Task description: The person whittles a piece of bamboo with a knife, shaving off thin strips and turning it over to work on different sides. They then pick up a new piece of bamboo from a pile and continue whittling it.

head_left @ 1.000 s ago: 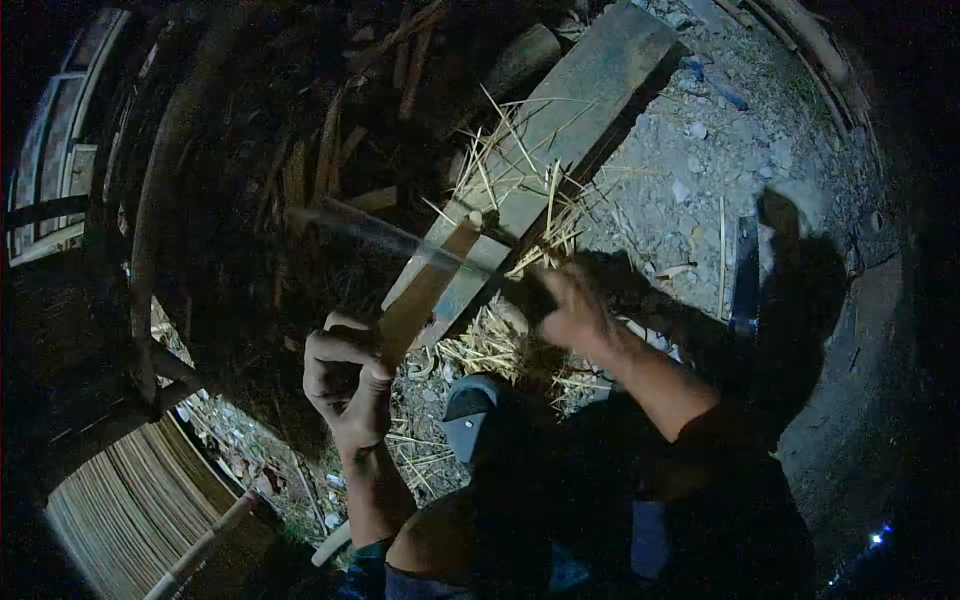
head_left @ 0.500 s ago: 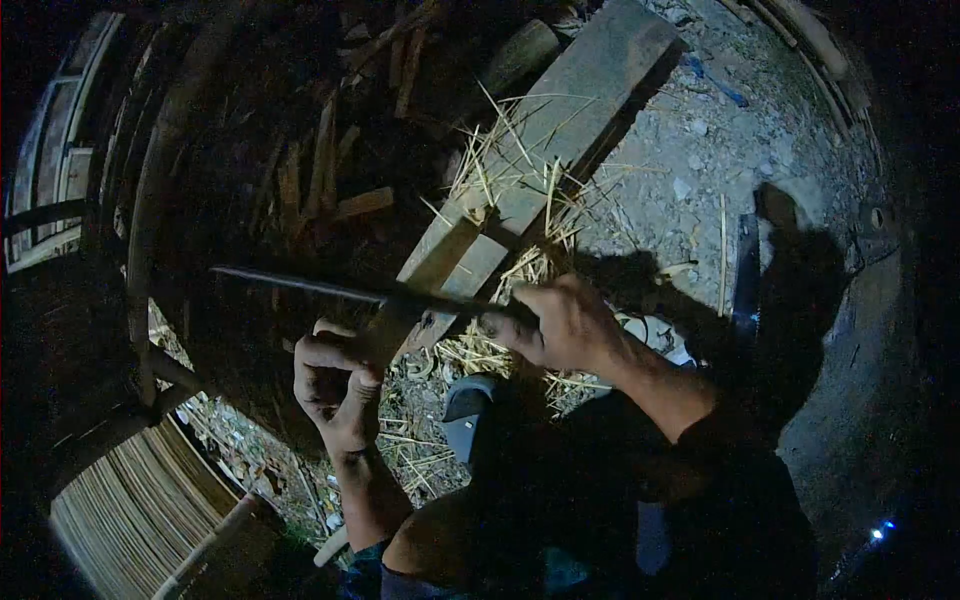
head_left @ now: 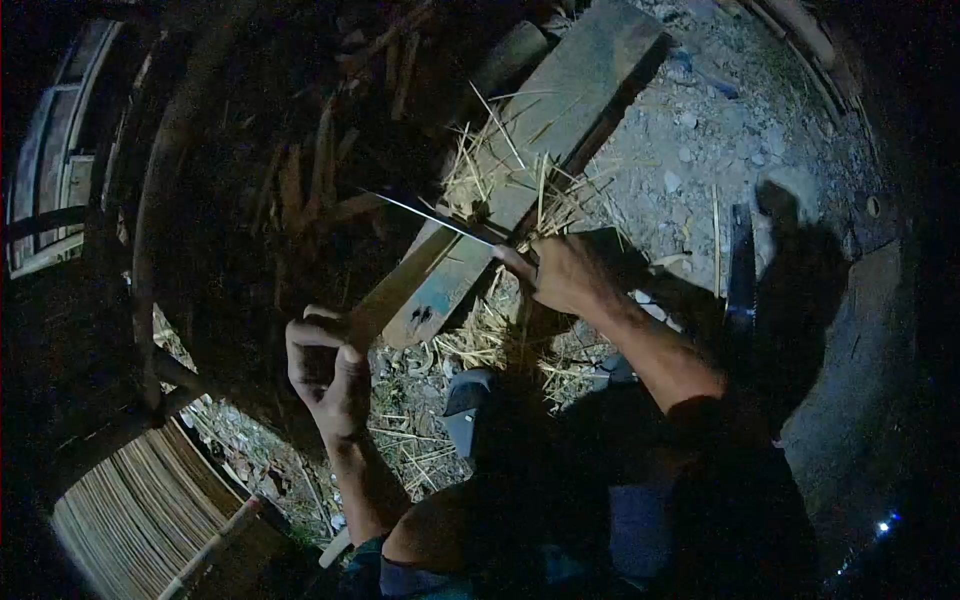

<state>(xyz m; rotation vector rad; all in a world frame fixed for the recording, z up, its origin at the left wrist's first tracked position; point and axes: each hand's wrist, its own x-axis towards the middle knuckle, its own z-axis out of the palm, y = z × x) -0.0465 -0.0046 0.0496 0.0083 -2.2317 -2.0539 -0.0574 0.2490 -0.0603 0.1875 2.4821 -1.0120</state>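
Note:
My left hand [head_left: 325, 365] pinches the near end of a flat strip of wood or bamboo [head_left: 400, 285], which slants up to the right over a long wooden plank [head_left: 575, 85]. My right hand [head_left: 565, 275] is closed round the handle end of a long thin blade [head_left: 430, 215]. The blade points up and to the left and crosses the strip near its far part. Thin straw-like shavings [head_left: 490, 165] lie on the plank and beside it.
A dark saw-like tool [head_left: 741, 265] lies on the gritty ground at the right. A bundle of thin slats [head_left: 145, 510] is at the lower left. My foot [head_left: 466, 410] stands below the plank's near end. Split wood [head_left: 320, 170] lies in shadow behind.
My right hand and the blade have moved up, away from me, along the strip. My left hand has shifted slightly left and still holds the strip.

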